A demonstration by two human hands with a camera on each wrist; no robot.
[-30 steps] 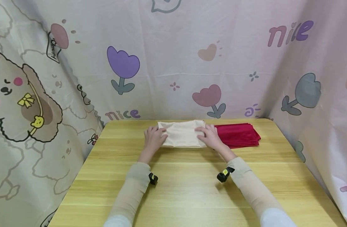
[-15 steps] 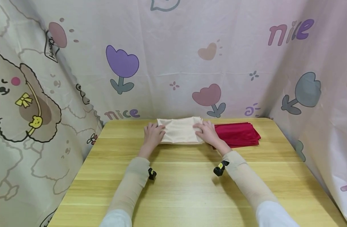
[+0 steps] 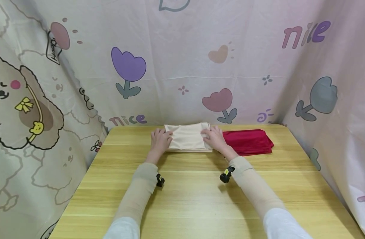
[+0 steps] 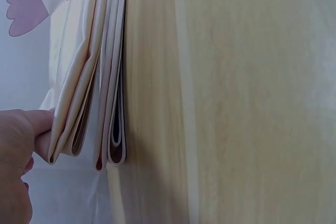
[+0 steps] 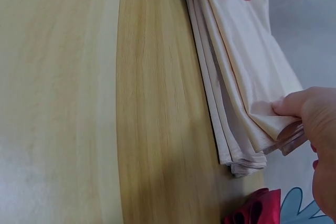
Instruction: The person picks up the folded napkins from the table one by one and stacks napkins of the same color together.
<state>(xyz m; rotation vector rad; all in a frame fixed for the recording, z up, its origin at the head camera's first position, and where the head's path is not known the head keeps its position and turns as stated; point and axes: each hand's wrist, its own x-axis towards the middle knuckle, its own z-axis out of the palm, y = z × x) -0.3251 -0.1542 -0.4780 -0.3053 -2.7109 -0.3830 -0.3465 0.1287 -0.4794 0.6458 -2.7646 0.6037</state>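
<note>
A folded cream cloth lies between my two hands at the back middle of the table. My left hand pinches its left end, the thumb on top and the fingers underneath. At the opposite end my right hand grips it the same way; in the right wrist view the thumb dents the fabric. Beneath the held cloth, a second folded cream bundle rests on the table, its layered edges showing in both wrist views. A narrow gap separates the two near their ends in the left wrist view.
A stack of folded red cloth lies just right of my right hand. The wooden table reaches back to a printed curtain, which also hangs along both sides.
Both hands have shifted the cream cloth away from me and slightly left, toward the table's back edge. The red stack stays in place.
</note>
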